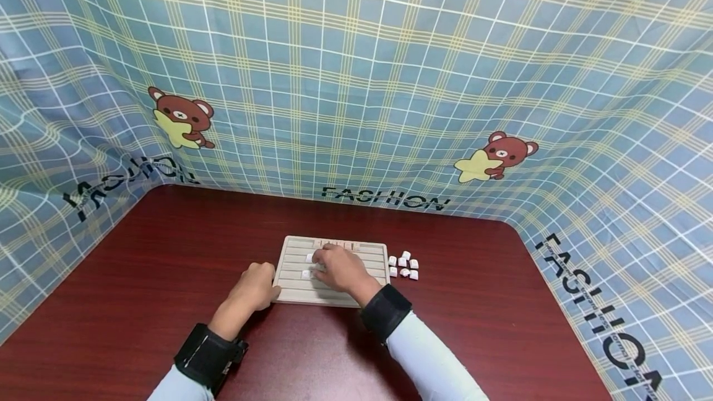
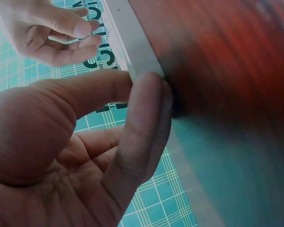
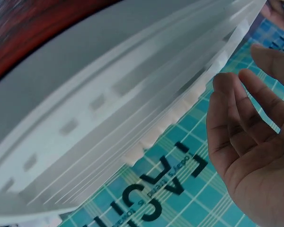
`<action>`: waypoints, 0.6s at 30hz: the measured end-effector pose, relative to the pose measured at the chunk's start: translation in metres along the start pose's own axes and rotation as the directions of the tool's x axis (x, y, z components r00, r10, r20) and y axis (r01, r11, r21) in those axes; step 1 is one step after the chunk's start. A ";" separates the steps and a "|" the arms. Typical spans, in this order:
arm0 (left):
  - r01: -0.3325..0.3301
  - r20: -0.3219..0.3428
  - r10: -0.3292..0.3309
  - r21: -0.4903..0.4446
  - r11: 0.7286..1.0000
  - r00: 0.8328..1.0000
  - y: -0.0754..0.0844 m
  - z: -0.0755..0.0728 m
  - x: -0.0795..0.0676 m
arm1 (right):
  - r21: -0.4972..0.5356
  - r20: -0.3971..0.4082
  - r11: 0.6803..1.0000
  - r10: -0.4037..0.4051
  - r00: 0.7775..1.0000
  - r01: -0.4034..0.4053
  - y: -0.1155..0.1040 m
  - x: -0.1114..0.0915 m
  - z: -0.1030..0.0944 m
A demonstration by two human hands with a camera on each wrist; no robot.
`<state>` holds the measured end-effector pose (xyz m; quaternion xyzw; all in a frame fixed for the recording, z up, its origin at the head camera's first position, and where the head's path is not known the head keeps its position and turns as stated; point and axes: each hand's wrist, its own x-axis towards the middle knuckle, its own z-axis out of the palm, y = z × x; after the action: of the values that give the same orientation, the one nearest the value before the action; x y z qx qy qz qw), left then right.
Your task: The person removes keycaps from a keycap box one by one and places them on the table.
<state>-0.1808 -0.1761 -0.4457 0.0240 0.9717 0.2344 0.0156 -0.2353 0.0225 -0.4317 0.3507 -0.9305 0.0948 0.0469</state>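
Observation:
A pale ridged tray (image 1: 292, 282) with several long rows lies on the dark red table. My left hand (image 1: 258, 284) holds the tray's left edge, its thumb and fingertips on either side of the rim in the left wrist view. Over the middle of the tray is my right hand (image 1: 341, 270), fingers loosely bent, with a gap between thumb and fingers in the right wrist view. Two small white keycap-like blocks, one farther back (image 1: 309, 258) and one nearer (image 1: 306, 275), sit in the rows right at its fingertips. Pinkish pieces (image 1: 334, 244) line the far row.
Several loose white blocks (image 1: 403, 262) are clustered just off the tray's right side. Around the dark red table (image 1: 457, 302) hangs a blue checked cloth (image 1: 356, 91) with bears and lettering, close behind the far edge and along both sides.

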 end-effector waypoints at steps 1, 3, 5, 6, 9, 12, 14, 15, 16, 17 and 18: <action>-0.001 0.001 0.001 0.003 1.000 1.000 0.000 0.000 0.000 | -0.010 0.008 1.000 0.000 1.000 0.000 -0.002 0.001 0.001; -0.004 0.003 0.004 0.006 1.000 1.000 -0.001 0.001 0.000 | -0.026 0.019 1.000 -0.001 1.000 0.001 -0.005 0.003 0.004; -0.004 0.003 0.004 0.007 1.000 1.000 -0.001 0.001 -0.001 | -0.038 0.030 0.999 0.002 1.000 0.000 -0.008 0.005 0.006; -0.003 0.004 0.003 0.004 1.000 1.000 -0.001 0.001 -0.001 | -0.040 0.037 0.999 0.003 0.999 -0.001 -0.009 0.006 0.007; -0.003 0.003 0.003 -0.005 1.000 1.000 -0.001 0.000 -0.001 | -0.053 0.055 0.999 0.011 0.998 -0.008 -0.012 0.008 0.007; 0.002 0.006 -0.002 -0.014 1.000 1.000 0.000 0.000 -0.001 | -0.065 0.071 0.998 0.018 0.997 -0.014 -0.014 0.010 0.007; 0.007 0.006 -0.007 -0.013 1.000 1.000 0.000 0.000 -0.001 | -0.075 0.078 0.997 0.018 0.997 -0.012 -0.015 0.011 0.008; 0.009 0.006 -0.009 -0.011 1.000 1.000 0.001 0.000 -0.001 | -0.081 0.081 0.997 0.016 0.997 -0.009 -0.015 0.012 0.008; 0.009 0.006 -0.009 -0.007 1.000 1.000 0.001 0.000 -0.001 | -0.084 0.081 0.996 0.015 0.997 -0.008 -0.016 0.012 0.009; 0.009 0.006 -0.009 -0.005 1.000 1.000 0.001 0.000 -0.001 | -0.086 0.081 0.996 0.015 0.997 -0.008 -0.016 0.012 0.010; 0.007 0.006 -0.007 -0.001 1.000 1.000 0.001 0.000 -0.001 | -0.089 0.082 0.996 0.015 0.996 -0.008 -0.016 0.013 0.011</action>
<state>-0.1798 -0.1757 -0.4454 0.0212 0.9716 0.2348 0.0195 -0.2344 0.0004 -0.4384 0.3466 -0.9369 0.0392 0.0232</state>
